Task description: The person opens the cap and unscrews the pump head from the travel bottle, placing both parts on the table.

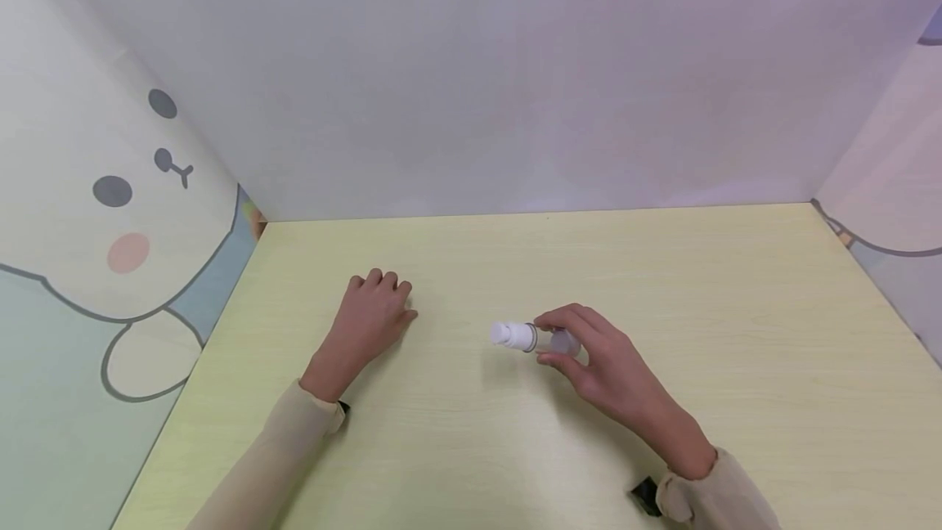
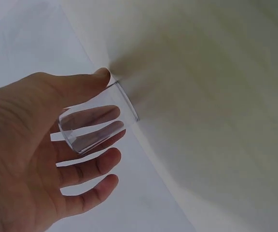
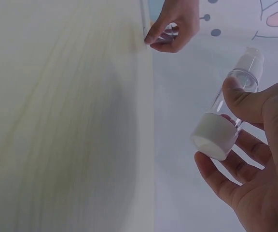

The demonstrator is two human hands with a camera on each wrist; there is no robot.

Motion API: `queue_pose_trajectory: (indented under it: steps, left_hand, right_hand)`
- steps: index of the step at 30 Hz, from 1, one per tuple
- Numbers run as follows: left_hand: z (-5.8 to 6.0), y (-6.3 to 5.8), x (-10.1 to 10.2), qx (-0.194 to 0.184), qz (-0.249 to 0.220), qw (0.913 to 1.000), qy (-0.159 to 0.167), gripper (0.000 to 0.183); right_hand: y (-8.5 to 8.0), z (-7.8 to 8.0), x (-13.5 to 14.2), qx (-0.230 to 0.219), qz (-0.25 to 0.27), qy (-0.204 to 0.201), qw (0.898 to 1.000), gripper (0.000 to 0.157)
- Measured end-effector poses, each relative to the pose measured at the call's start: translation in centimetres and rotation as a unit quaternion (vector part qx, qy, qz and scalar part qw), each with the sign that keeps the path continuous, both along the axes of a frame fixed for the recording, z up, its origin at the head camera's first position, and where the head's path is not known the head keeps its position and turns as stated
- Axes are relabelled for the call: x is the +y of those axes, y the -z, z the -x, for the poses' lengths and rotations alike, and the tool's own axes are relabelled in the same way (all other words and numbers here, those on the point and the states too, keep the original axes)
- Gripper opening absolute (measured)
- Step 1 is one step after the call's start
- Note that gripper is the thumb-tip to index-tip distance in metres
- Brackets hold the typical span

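My left hand (image 1: 368, 321) is over the left half of the table. Between its thumb and fingers it grips a clear plastic cap (image 2: 93, 102), a short see-through cylinder; in the head view the hand hides it. To the right, my right hand (image 1: 614, 375) holds a small pump bottle (image 1: 521, 337) lengthwise above the table, its white pump head pointing left. The right wrist view shows the bottle's clear body and white base (image 3: 214, 136), with the thumb across the upper body and the fingers behind. Cap and bottle are apart.
A pale wood-grain table (image 1: 706, 293) lies under both hands. Behind it stands a plain whitish wall (image 1: 515, 88), and at the left is a panel with a cartoon animal (image 1: 66, 145). A dark object (image 1: 646, 497) sits by the right cuff.
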State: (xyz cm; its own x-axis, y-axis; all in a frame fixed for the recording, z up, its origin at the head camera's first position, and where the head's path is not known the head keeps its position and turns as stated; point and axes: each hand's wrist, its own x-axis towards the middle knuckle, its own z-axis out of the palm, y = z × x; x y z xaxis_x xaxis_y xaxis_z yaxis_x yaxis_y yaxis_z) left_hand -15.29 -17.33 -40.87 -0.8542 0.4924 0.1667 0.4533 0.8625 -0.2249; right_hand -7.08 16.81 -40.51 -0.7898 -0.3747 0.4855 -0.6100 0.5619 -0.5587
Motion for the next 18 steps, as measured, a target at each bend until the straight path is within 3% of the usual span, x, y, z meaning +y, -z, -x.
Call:
queue_pose_trajectory:
  steps: [10,18]
  left_hand:
    - [0.09,0.32,-0.01,0.002,-0.003,1.0,-0.009,0.034]
    - [0.13,0.24,0.12,0.029,-0.02,0.9993,0.011,0.034]
  right_hand:
    - [0.05,-0.02,0.04,-0.004,0.001,-0.001,1.0,0.047]
    - [0.1,-0.01,0.06,-0.001,0.0,-0.001,1.0,0.047]
